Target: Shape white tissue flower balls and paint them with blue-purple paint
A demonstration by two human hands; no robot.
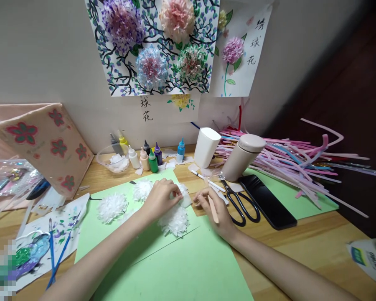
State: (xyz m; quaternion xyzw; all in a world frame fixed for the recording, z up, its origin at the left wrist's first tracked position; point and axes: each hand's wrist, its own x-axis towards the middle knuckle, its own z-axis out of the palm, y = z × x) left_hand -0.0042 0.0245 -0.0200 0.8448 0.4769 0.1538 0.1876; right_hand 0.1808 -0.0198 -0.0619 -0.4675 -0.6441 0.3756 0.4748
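1. Both hands work apart: the left hand [163,198] has its fingertips drawn together over the white ruffled tuft [174,222], though whether they pinch anything is hidden; the right hand [221,217] is closed around a pale stick [212,209].
2. That tuft lies on the green sheet [191,267], beneath and beside the left fingers, with a white piece [185,198] just beyond it. Light fingertip pressure would suit it best, since its thin ruffles look easy to flatten.
3. Keeping the left wrist raised should spare the ruffled tuft farther left [112,207] from being brushed by the forearm.
4. With the stick, a loose grip and small movements would give better control, its working end kept clear of the ruffles.
5. Black-handled scissors [252,208] lie near the right hand, so its elbow and wrist should move carefully.
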